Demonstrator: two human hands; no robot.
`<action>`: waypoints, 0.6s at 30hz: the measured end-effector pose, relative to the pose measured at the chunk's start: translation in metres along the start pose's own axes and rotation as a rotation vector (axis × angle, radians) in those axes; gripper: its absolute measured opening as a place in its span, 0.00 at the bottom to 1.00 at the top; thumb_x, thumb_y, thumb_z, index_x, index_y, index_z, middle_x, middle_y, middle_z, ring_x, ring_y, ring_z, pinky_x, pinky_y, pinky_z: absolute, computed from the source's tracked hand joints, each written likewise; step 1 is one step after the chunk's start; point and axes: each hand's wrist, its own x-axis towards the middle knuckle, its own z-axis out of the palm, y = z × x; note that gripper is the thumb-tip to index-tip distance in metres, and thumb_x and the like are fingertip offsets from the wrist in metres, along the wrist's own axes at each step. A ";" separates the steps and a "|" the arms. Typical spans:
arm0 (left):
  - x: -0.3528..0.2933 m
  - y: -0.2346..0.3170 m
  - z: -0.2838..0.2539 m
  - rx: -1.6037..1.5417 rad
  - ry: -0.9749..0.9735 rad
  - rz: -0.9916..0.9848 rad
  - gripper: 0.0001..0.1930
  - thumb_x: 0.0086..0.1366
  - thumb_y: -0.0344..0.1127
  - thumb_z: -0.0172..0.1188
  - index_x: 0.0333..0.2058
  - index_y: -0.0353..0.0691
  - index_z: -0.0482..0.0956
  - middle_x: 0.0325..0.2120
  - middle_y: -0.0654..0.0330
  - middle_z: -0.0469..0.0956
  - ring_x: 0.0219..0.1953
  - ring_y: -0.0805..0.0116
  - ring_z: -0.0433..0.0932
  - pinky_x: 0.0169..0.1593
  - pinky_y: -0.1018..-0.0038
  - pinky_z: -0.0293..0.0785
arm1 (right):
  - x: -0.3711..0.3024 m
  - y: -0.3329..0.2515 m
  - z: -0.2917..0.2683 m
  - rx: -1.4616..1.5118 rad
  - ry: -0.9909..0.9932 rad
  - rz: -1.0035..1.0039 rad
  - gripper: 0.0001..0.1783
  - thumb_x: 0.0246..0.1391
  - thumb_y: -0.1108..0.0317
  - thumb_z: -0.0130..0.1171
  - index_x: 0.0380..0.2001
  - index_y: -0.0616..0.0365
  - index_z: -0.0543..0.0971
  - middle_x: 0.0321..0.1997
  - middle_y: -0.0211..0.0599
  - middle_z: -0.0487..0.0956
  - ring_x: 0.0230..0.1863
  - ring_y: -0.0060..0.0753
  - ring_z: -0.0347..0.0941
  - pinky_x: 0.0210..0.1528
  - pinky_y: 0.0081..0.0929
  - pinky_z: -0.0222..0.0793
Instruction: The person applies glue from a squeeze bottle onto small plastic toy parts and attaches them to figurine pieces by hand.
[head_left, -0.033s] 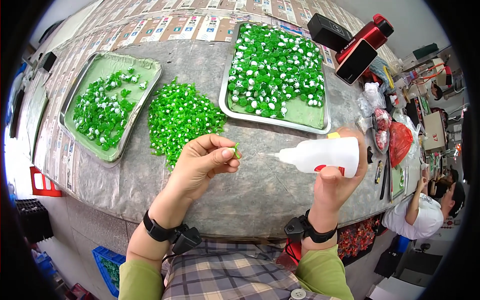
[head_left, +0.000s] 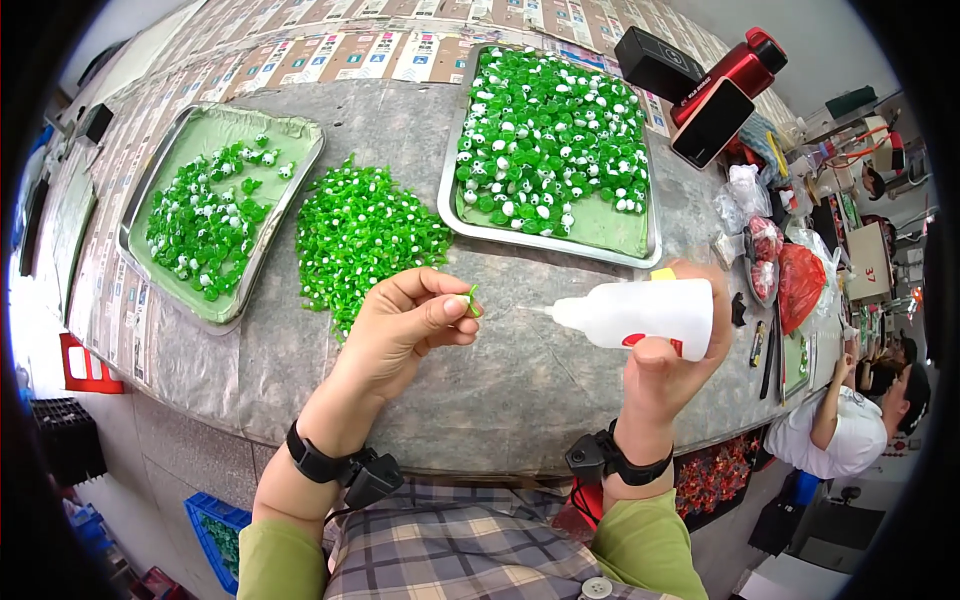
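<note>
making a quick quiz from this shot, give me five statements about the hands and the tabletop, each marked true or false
1. The left hand pinches a small green piece between thumb and finger. True.
2. The right hand grips a black smartphone. False: it holds a white squeeze bottle.
3. The bottle's nozzle touches the small green piece. False: a gap separates them.
4. A loose green heap lies on the table between the left tray and the body of the bottle. True.
5. The left tray is more fully covered than the right tray. False: the right tray is far fuller, and the left one shows much bare green lining.
</note>
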 end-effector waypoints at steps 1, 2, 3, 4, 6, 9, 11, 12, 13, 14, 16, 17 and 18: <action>0.000 0.000 0.000 -0.005 -0.002 0.005 0.05 0.52 0.28 0.55 0.30 0.37 0.72 0.23 0.60 0.74 0.25 0.74 0.74 0.30 0.79 0.72 | -0.002 0.001 -0.001 -0.082 -0.028 -0.034 0.28 0.24 0.56 0.70 0.27 0.60 0.69 0.24 0.29 0.68 0.24 0.21 0.65 0.25 0.16 0.60; 0.001 -0.001 0.000 -0.010 -0.005 0.010 0.05 0.52 0.28 0.55 0.30 0.37 0.72 0.23 0.61 0.74 0.25 0.74 0.74 0.30 0.79 0.72 | -0.002 0.001 -0.001 -0.084 -0.027 -0.034 0.28 0.24 0.56 0.70 0.27 0.60 0.69 0.24 0.29 0.68 0.24 0.21 0.65 0.25 0.16 0.60; 0.001 -0.001 0.001 -0.009 -0.005 0.010 0.05 0.52 0.28 0.55 0.30 0.37 0.72 0.23 0.61 0.74 0.25 0.74 0.74 0.30 0.79 0.72 | -0.003 0.001 0.000 -0.151 -0.067 -0.077 0.27 0.24 0.56 0.70 0.27 0.60 0.69 0.24 0.30 0.68 0.23 0.22 0.65 0.25 0.16 0.60; 0.001 -0.001 0.001 -0.004 0.002 0.018 0.05 0.52 0.29 0.55 0.30 0.37 0.72 0.22 0.61 0.74 0.25 0.74 0.73 0.30 0.79 0.72 | -0.003 0.001 0.001 -0.217 -0.108 -0.119 0.27 0.25 0.56 0.69 0.27 0.60 0.69 0.23 0.31 0.68 0.23 0.22 0.65 0.24 0.17 0.60; 0.000 -0.002 0.000 0.000 0.009 0.026 0.05 0.52 0.29 0.55 0.30 0.37 0.72 0.22 0.62 0.73 0.24 0.75 0.73 0.31 0.80 0.72 | -0.004 0.001 0.005 -0.187 -0.117 -0.105 0.26 0.26 0.57 0.69 0.27 0.61 0.69 0.23 0.32 0.69 0.22 0.23 0.65 0.22 0.18 0.61; 0.000 -0.001 0.000 -0.001 0.004 0.019 0.06 0.52 0.29 0.55 0.30 0.37 0.72 0.22 0.62 0.73 0.24 0.75 0.73 0.31 0.80 0.72 | -0.004 0.000 0.007 -0.209 -0.134 -0.090 0.26 0.26 0.58 0.69 0.27 0.61 0.70 0.23 0.32 0.69 0.21 0.23 0.66 0.22 0.18 0.61; 0.000 -0.001 0.001 0.001 -0.002 0.014 0.06 0.52 0.30 0.55 0.30 0.37 0.72 0.22 0.62 0.73 0.24 0.75 0.73 0.31 0.80 0.72 | -0.004 0.000 0.007 -0.191 -0.132 -0.072 0.25 0.25 0.59 0.70 0.27 0.61 0.70 0.23 0.33 0.70 0.22 0.25 0.67 0.22 0.19 0.62; 0.000 -0.001 0.001 0.001 -0.001 0.016 0.06 0.52 0.30 0.55 0.30 0.37 0.72 0.22 0.62 0.73 0.24 0.75 0.73 0.31 0.80 0.72 | -0.005 0.000 0.007 -0.189 -0.133 -0.072 0.25 0.25 0.59 0.70 0.27 0.61 0.70 0.23 0.33 0.70 0.22 0.25 0.67 0.22 0.19 0.62; 0.000 -0.001 0.001 -0.001 -0.005 0.017 0.06 0.52 0.30 0.55 0.30 0.37 0.72 0.22 0.62 0.73 0.24 0.75 0.73 0.31 0.79 0.72 | -0.005 -0.001 0.008 -0.194 -0.139 -0.064 0.25 0.25 0.60 0.70 0.27 0.60 0.70 0.23 0.33 0.70 0.22 0.25 0.68 0.23 0.19 0.63; 0.000 -0.001 0.001 -0.003 -0.008 0.018 0.06 0.53 0.30 0.55 0.30 0.37 0.72 0.22 0.62 0.73 0.24 0.75 0.73 0.31 0.79 0.72 | -0.005 -0.001 0.008 -0.198 -0.145 -0.055 0.25 0.26 0.60 0.70 0.27 0.60 0.70 0.23 0.33 0.70 0.22 0.25 0.68 0.23 0.19 0.63; 0.000 -0.001 0.000 -0.004 -0.012 0.019 0.06 0.53 0.30 0.55 0.30 0.37 0.72 0.22 0.62 0.73 0.24 0.75 0.73 0.31 0.79 0.72 | -0.005 0.000 0.008 -0.211 -0.154 -0.053 0.25 0.26 0.60 0.70 0.27 0.60 0.70 0.23 0.33 0.70 0.22 0.25 0.68 0.23 0.19 0.63; 0.000 -0.001 0.000 -0.005 -0.016 0.019 0.06 0.53 0.30 0.55 0.30 0.36 0.72 0.22 0.62 0.73 0.24 0.75 0.73 0.31 0.79 0.72 | -0.005 0.000 0.008 -0.224 -0.162 -0.050 0.25 0.25 0.60 0.70 0.27 0.60 0.70 0.23 0.33 0.70 0.23 0.25 0.68 0.23 0.19 0.63; 0.000 -0.001 0.000 -0.004 -0.017 0.019 0.06 0.53 0.30 0.55 0.30 0.36 0.72 0.22 0.62 0.73 0.24 0.75 0.73 0.31 0.79 0.72 | -0.005 0.001 0.008 -0.224 -0.162 -0.051 0.25 0.25 0.60 0.70 0.27 0.60 0.70 0.23 0.33 0.70 0.23 0.25 0.68 0.23 0.19 0.63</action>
